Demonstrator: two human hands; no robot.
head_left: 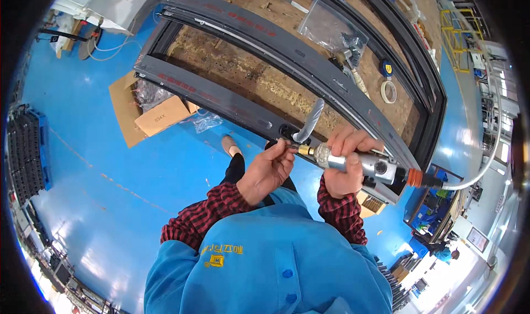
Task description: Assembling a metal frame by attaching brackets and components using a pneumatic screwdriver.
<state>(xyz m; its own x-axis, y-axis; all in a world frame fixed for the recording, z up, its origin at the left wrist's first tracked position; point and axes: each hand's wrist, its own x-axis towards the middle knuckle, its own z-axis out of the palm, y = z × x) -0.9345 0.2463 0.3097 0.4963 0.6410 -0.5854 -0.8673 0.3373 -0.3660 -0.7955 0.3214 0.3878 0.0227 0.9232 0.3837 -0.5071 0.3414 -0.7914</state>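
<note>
My right hand [346, 162] is wrapped round a silver air screwdriver [361, 165], which lies sideways with its brass-coloured nose pointing left. At that nose my left hand [269, 170] pinches with thumb and forefinger; whether they grip the bit or a small screw is too small to tell. Just beyond the fingertips, a curved silver-grey handle-like piece [311, 121] rises from a black base on the near bar of a dark grey metal frame [210, 100]. From the tool's right end, an orange-red fitting joins a white air hose [469, 182].
The frame rests on a worn wooden bench top [218, 54]. On it are a plastic bag of parts [331, 30], a tape roll [388, 92] and a blue-and-yellow tape measure [386, 68]. An open cardboard box [160, 115] stands on the blue floor at left.
</note>
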